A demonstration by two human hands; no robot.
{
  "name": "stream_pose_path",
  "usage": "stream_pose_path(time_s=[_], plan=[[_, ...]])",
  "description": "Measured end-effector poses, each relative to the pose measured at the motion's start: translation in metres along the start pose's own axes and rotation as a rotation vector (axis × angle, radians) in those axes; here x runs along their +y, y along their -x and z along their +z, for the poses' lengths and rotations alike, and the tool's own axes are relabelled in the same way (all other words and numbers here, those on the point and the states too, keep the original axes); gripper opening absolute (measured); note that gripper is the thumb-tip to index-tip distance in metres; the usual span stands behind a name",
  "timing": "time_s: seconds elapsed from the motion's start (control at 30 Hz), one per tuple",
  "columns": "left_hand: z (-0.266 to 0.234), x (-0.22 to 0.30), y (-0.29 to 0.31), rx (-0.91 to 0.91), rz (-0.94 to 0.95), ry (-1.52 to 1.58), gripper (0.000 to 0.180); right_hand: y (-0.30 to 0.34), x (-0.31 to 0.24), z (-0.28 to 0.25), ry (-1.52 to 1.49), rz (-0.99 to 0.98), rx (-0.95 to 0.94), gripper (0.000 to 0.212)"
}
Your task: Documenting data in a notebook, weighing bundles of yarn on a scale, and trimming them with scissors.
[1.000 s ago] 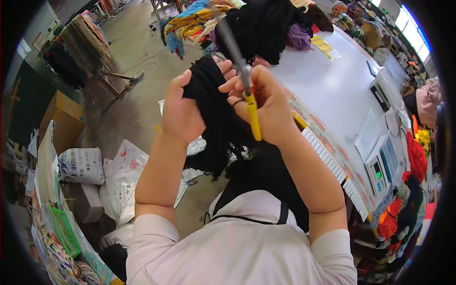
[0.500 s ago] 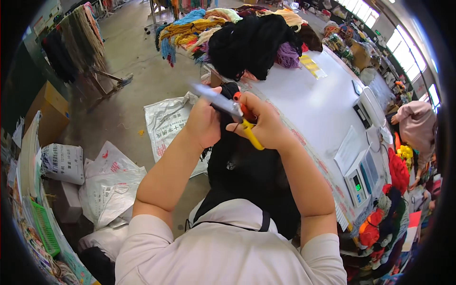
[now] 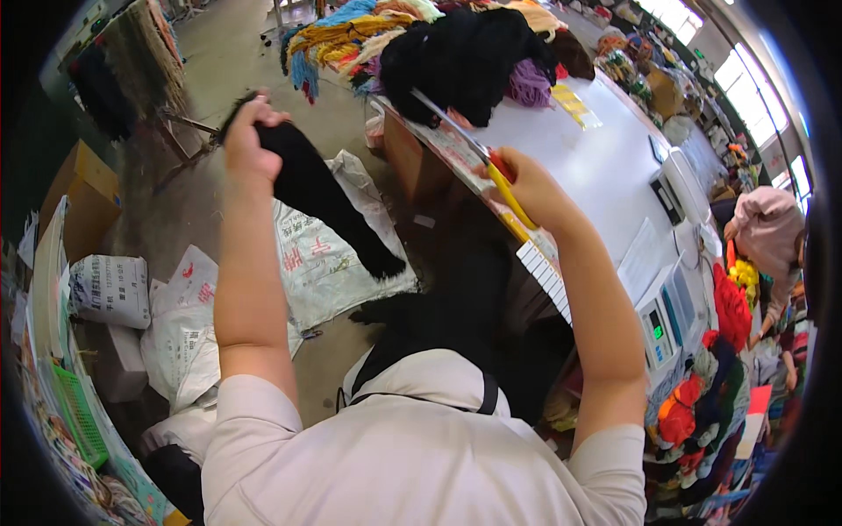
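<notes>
My left hand [image 3: 252, 145], raised at the left over the floor, is closed around the upper end of a black yarn hank [image 3: 317, 186]. The hank slants down to the right, and its loose end hangs over a white printed sack [image 3: 303, 285]. At the table's edge my right hand [image 3: 533, 186] grips scissors [image 3: 509, 195] with yellow and orange handles. Their long metal blades point up and left toward a large heap of black yarn [image 3: 460, 66] on the table. The scissors and the hank are well apart.
The white table [image 3: 579, 167] carries a pile of coloured yarn [image 3: 342, 39], a scale [image 3: 658, 337] and papers. More white sacks [image 3: 180, 337] and a cardboard box [image 3: 92, 188] stand at left. Yarn hangs on a rack [image 3: 140, 70]. A person in pink [image 3: 765, 223] bends at far right.
My hands have moved apart. The left has swung up and left with the black hank, stretching it out; the right has moved right with the scissors, away from the yarn.
</notes>
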State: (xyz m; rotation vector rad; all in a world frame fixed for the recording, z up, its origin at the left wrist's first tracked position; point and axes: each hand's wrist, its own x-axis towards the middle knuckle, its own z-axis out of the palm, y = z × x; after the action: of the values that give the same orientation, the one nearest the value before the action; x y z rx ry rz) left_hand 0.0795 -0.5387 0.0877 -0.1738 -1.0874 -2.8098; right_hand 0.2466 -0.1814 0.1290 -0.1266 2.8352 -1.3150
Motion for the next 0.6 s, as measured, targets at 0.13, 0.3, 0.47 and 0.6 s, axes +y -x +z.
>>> stream_pose_path(time_s=[0.13, 0.3, 0.47, 0.6], plan=[[-0.016, 0.062, -0.025, 0.058, 0.148, -0.034, 0.015, -0.031, 0.054, 0.001, 0.343, 0.071, 0.171, 0.032], [-0.033, 0.142, -0.029, 0.042, 0.273, -0.08, 0.022, -0.033, 0.055, -0.021, 0.399, 0.148, 0.271, 0.033], [0.024, 0.079, 0.02, -0.39, -0.235, -0.368, 0.043, -0.013, 0.015, -0.008, -0.093, 0.004, 0.334, 0.034], [0.083, 0.017, 0.099, -0.601, -0.454, -0.735, 0.056, 0.0, -0.03, 0.067, -0.454, -0.035, 0.166, 0.052]])
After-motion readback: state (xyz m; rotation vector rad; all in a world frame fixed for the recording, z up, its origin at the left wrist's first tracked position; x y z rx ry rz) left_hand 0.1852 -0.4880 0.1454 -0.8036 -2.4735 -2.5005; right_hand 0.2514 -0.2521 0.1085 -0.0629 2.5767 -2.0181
